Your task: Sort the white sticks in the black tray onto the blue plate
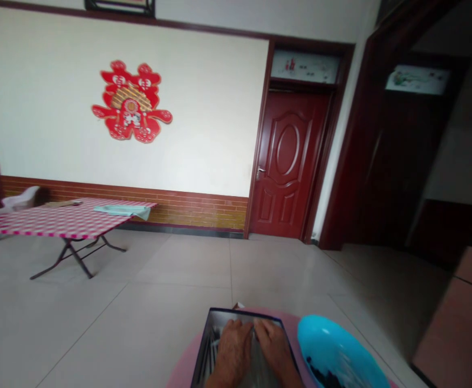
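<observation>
An open, dark-rimmed box [246, 311] lies on a pink surface at the bottom of the view. Both of my hands reach into it. My left hand [233, 347] has its fingers curled and pressed together over the middle of the box. Close beside it, my right hand [274, 347] is closed too, its fingertips nearly meeting the left ones. Whatever they pinch is hidden or too small to name. Along the box's left side lie several slim dark and silvery sticks [210, 353]. A bright blue basin [328, 334] right of the box holds small black pieces [328, 379].
The box and basin stand on a round pink tabletop [185, 366]. A pinkish box-like block [458, 318] is at the right edge. Farther left stands a folding table [57, 221] with a checked cover and a pale green cloth [124, 210]. A red door [288, 161] is shut behind.
</observation>
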